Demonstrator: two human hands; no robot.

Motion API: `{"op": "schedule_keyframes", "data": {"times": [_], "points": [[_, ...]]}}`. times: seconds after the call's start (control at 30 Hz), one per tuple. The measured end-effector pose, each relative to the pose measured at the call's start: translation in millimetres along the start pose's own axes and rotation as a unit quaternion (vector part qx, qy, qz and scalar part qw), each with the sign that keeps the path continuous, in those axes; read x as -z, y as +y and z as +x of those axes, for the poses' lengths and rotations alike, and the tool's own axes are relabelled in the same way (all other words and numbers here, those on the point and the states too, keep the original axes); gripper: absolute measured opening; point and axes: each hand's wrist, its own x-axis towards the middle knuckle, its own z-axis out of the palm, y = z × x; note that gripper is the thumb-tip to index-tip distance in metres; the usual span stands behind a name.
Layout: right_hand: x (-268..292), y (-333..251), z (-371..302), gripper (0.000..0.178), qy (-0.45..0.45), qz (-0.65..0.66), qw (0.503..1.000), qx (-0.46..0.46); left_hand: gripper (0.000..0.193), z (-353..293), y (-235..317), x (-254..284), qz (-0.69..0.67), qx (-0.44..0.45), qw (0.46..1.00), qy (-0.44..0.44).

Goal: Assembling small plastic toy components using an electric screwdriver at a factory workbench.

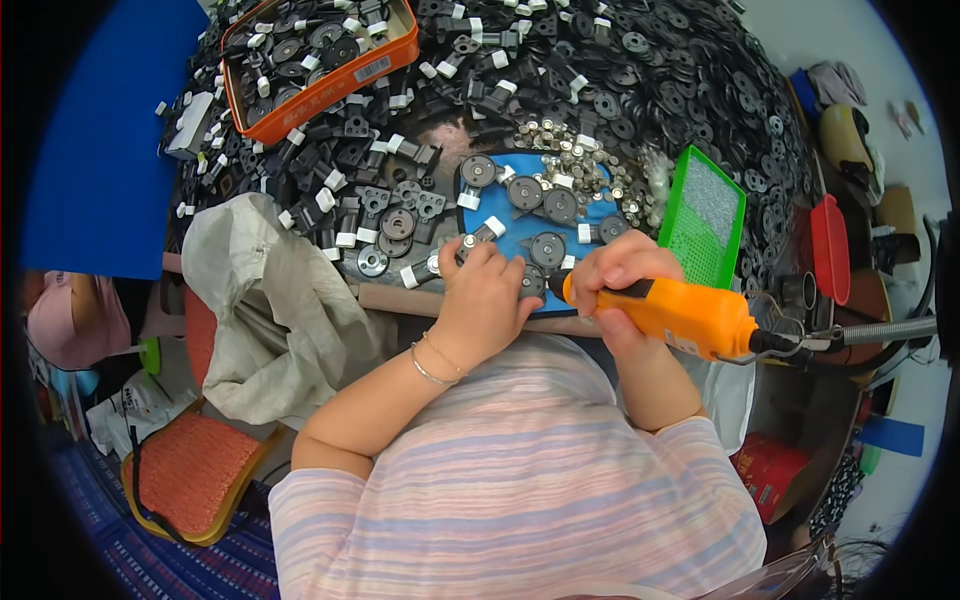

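Note:
My right hand is wrapped around an orange electric screwdriver, which lies nearly level and points left. Its dark tip is close to a black disc-shaped part; whether it touches a screw cannot be made out. My left hand is closed over that part, thumb and forefinger at its edge. The other fingers rest by a black piece with a white connector. Several more round black assemblies lie on a blue mat, with small silver metal pieces just behind them.
A large heap of black parts covers the far side. An orange-red tin holds more pieces at the far left. On the right stands a green tray of tiny screws. A coiled cable runs from the screwdriver; grey cloth hangs left.

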Motion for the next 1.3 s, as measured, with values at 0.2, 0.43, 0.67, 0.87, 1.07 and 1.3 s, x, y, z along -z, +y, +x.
{"op": "schedule_keyframes", "data": {"times": [0.2,0.43,0.67,0.87,1.07,1.3], "points": [[-4,-1,-2,0.026,0.018,0.008,1.0,-0.005,0.032,2,0,0,-0.01,0.006,1.0,-0.017],[-3,-5,0,0.024,-0.015,-0.052,0.999,0.005,0.029,5,0,0,-0.014,0.007,1.0,-0.024],[-4,-2,4,0.02,-0.069,-0.077,0.995,0.012,0.029,4,-3,-1,-0.016,-0.007,1.0,-0.001],[2,13,13,0.024,-0.081,-0.027,0.996,-0.019,0.029,4,-2,0,-0.018,0.0,1.0,-0.006],[2,18,24,0.028,-0.095,-0.064,0.993,-0.019,0.03,4,1,-1,-0.014,0.008,1.0,-0.003],[34,-35,22,0.029,0.118,0.079,0.989,0.047,0.041,1,2,0,-0.008,0.006,1.0,-0.006]]}}
